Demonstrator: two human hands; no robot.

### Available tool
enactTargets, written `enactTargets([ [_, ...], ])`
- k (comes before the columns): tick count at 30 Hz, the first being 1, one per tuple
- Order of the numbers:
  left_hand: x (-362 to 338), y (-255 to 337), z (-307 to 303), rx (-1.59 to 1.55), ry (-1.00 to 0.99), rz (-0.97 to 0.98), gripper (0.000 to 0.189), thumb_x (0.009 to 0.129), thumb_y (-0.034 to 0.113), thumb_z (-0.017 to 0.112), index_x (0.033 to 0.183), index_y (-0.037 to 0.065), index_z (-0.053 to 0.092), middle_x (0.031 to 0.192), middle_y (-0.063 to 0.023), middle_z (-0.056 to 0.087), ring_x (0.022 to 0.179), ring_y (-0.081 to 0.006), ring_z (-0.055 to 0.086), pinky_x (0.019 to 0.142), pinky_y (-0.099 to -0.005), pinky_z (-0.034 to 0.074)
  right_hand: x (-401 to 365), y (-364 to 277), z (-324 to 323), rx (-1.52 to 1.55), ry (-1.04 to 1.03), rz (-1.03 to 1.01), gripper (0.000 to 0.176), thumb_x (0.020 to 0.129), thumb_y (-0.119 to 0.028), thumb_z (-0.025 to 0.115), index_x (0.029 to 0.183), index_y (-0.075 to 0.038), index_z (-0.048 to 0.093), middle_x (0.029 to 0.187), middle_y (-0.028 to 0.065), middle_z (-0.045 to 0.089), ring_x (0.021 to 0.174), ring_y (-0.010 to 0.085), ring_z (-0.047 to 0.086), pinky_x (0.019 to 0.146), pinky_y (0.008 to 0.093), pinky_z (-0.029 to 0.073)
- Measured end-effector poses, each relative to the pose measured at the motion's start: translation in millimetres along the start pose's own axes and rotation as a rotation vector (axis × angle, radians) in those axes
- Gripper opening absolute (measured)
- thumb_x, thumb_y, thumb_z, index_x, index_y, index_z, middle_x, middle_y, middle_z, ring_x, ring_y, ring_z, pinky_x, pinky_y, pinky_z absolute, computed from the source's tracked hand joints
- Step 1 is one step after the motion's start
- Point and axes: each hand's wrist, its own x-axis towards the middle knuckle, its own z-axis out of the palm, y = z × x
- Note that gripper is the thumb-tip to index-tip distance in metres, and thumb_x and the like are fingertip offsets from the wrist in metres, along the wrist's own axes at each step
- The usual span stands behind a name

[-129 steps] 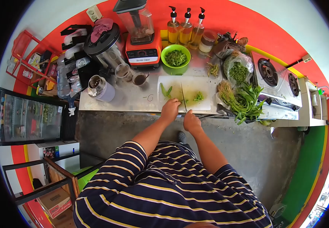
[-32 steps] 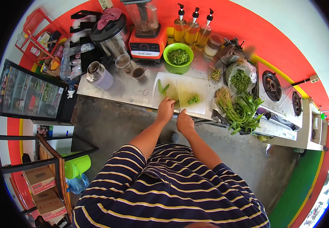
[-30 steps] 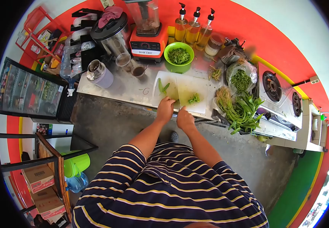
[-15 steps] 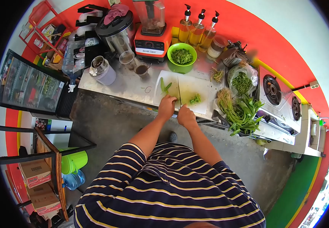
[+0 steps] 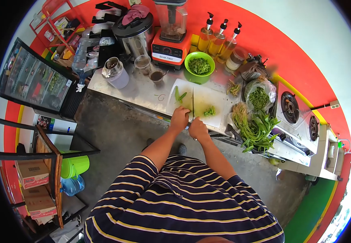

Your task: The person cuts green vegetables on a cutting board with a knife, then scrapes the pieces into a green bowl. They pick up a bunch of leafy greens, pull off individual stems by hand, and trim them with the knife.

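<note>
A white cutting board lies at the front edge of the steel counter. My right hand is closed round the handle of a knife, whose blade points away from me across the board. Just left of the blade, my left hand has its fingers pressed together at the board's edge; what they hold is too small to make out. Green vegetable pieces lie on the board beyond my left hand. To the right of the knife is a small pile of chopped greens.
Behind the board stand a green bowl of chopped greens and a red blender. Cups are at the left. Leafy greens and a gas stove lie to the right.
The view has shifted, so the counter things appear slightly farther right and lower. Both hands remain at the board's front edge, with the knife still in my right hand.
</note>
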Motion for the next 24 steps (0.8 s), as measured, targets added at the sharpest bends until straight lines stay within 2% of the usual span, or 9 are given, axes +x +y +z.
enactTargets([
  [3, -1.3, 3.3, 2.6, 0.01, 0.078, 0.003, 0.015, 0.084, 0.004, 0.062, 0.094, 0.004, 0.073, 0.093, -0.0152, 0.065, 0.094, -0.037, 0.061, 0.087, -0.0456, 0.049, -9.7, 1.2, 11.2, 0.04, 0.002, 0.032, 0.042, 0.091, -0.019, 0.058, 0.12, 0.008, 0.044, 0.112, 0.035, 0.064, 0.106, 0.0491, 0.065, 0.092, 0.0523, 0.053],
  [5, -3.5, 6.1, 2.8, 0.02, 0.073, -0.033, 0.013, 0.082, 0.007, 0.067, 0.093, 0.004, 0.073, 0.091, -0.016, 0.066, 0.091, -0.0373, 0.062, 0.083, -0.0459, 0.049, -12.6, 3.1, 13.3, 0.039, 0.017, 0.015, 0.042, 0.092, -0.019, 0.059, 0.12, 0.008, 0.044, 0.112, 0.0351, 0.064, 0.106, 0.0494, 0.065, 0.092, 0.0526, 0.052],
  [8, -4.7, 3.8, 3.5, 0.047, 0.082, -0.011, 0.013, 0.081, 0.009, 0.069, 0.093, 0.004, 0.074, 0.092, -0.015, 0.066, 0.093, -0.037, 0.061, 0.083, -0.0456, 0.049, -9.9, 7.4, 14.0, 0.043, 0.016, -0.01, 0.042, 0.092, -0.02, 0.059, 0.12, 0.007, 0.043, 0.112, 0.0354, 0.064, 0.106, 0.0499, 0.064, 0.093, 0.0529, 0.052],
  [16, -7.2, 13.2, 2.0, 0.064, 0.112, -0.045, 0.013, 0.081, 0.007, 0.069, 0.093, 0.005, 0.072, 0.092, -0.0146, 0.066, 0.093, -0.0375, 0.061, 0.085, -0.0458, 0.048, -10.5, 7.5, 4.8, -0.008, -0.009, -0.047, 0.04, 0.092, -0.019, 0.057, 0.118, 0.009, 0.044, 0.112, 0.0369, 0.063, 0.108, 0.0498, 0.064, 0.094, 0.0524, 0.052],
  [18, -5.7, 14.4, 1.9, 0.081, 0.055, -0.103, 0.01, 0.084, 0.008, 0.068, 0.093, 0.008, 0.071, 0.097, -0.0105, 0.064, 0.098, -0.0349, 0.06, 0.083, -0.0446, 0.051, -11.1, 8.1, 4.3, -0.011, -0.01, -0.06, 0.04, 0.092, -0.019, 0.057, 0.117, 0.009, 0.044, 0.112, 0.0367, 0.064, 0.107, 0.0498, 0.064, 0.094, 0.0522, 0.052],
  [22, -7.0, 16.6, 5.0, 0.053, 0.072, -0.181, 0.011, 0.083, 0.007, 0.069, 0.095, 0.007, 0.07, 0.097, -0.0107, 0.064, 0.098, -0.0349, 0.06, 0.083, -0.0449, 0.051, -13.0, 11.6, 6.5, -0.014, -0.021, -0.075, 0.04, 0.092, -0.019, 0.057, 0.117, 0.009, 0.044, 0.112, 0.0363, 0.064, 0.106, 0.0495, 0.065, 0.094, 0.0518, 0.052],
  [24, -7.0, 18.1, 5.9, 0.056, 0.122, -0.138, 0.012, 0.08, 0.005, 0.07, 0.092, 0.004, 0.07, 0.091, -0.0142, 0.064, 0.092, -0.0368, 0.06, 0.081, -0.0455, 0.049, -13.9, 10.6, 6.1, -0.025, -0.01, -0.072, 0.04, 0.092, -0.019, 0.057, 0.117, 0.009, 0.044, 0.11, 0.0356, 0.065, 0.106, 0.0486, 0.065, 0.093, 0.0515, 0.052],
])
